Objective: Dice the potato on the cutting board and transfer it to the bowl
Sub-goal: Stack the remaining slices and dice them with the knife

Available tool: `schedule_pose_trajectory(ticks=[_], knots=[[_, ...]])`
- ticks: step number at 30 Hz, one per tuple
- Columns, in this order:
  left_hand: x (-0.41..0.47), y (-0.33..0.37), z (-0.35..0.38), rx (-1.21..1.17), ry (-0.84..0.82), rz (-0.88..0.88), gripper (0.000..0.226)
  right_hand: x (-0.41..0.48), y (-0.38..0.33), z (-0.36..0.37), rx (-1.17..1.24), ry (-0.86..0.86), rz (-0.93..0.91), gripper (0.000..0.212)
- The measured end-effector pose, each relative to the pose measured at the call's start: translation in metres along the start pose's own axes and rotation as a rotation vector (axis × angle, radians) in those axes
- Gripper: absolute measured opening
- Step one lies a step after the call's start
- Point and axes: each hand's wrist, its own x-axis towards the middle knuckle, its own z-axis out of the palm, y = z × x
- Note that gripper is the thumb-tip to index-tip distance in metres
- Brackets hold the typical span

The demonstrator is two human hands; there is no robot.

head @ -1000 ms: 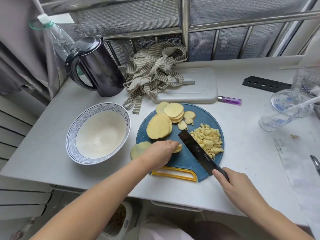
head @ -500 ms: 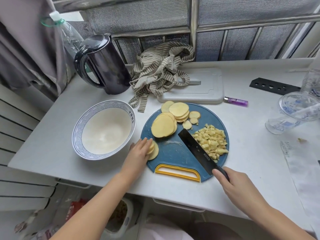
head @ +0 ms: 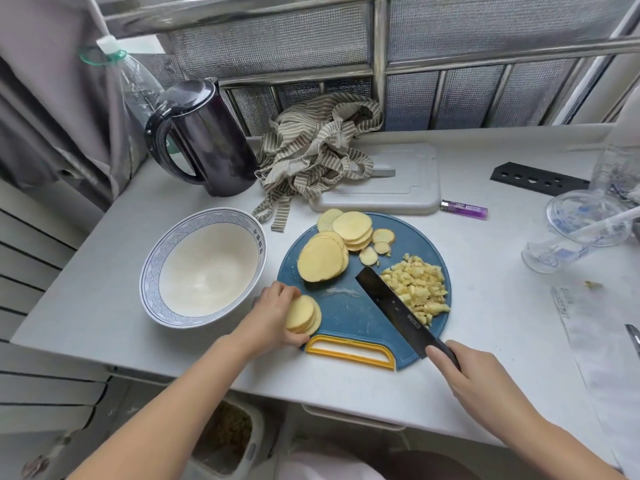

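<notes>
A small stack of potato slices (head: 304, 315) stands on edge at the left rim of the cutting board (head: 346, 317), gripped by the curled fingers of the left hand (head: 273, 318). More slices (head: 323, 259) lie at the far side of the board, and diced potato (head: 417, 289) lies at its right. The right hand (head: 478, 379) grips the knife (head: 391, 301) handle, with the blade beside the dice. The bowl (head: 207, 271) sits just left of the board on the counter (head: 485, 306). A kettle (head: 204, 140) and striped cloth (head: 318, 147) stand behind.

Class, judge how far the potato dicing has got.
Done: one pile of dice sits on the board. In hand: left hand holds a small stack, right hand holds the knife. Left: other slices uncut; the bowl holds nothing yet.
</notes>
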Motion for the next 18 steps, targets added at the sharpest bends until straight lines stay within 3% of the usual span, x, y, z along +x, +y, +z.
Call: schedule_pose_trajectory(ticks=[5, 11, 18], knots=[[0.009, 0.033, 0.008, 0.013, -0.049, 0.111, 0.085, 0.000, 0.005, -0.002, -0.019, 0.010, 0.025, 0.037], [0.020, 0.056, 0.015, -0.032, 0.016, 0.091, 0.081, -0.003, 0.007, -0.003, -0.027, -0.001, 0.053, 0.034], [0.025, 0.064, 0.011, -0.007, -0.062, 0.306, 0.081, -0.007, 0.004, -0.006, -0.050, -0.023, 0.059, 0.032]])
